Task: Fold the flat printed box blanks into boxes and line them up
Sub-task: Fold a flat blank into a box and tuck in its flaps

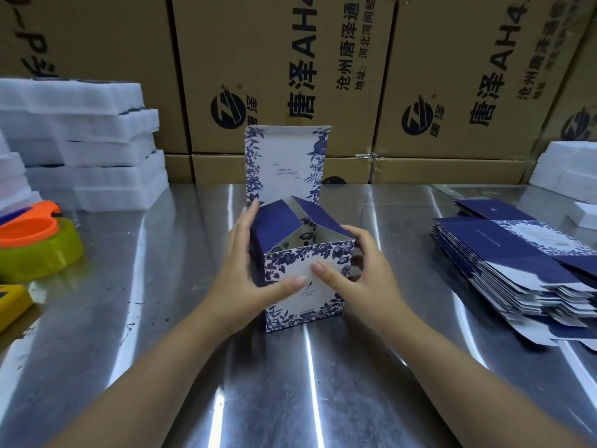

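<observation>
While both hands, left (255,273) and right (358,273), hold the box (303,279) in a wide grip on the surface (290,383), it stays square, side flaps angled, lid upright; blanks (517,263) wait right.

Reflective steel table (161,302). Resting on it: half-folded blue floral box (303,279) at centre. Left of box: stacked white foam trays (80,140), tape dispenser (35,244). Right of box: pile of flat box blanks (517,270). Behind box: brown cartons (290,76).
</observation>
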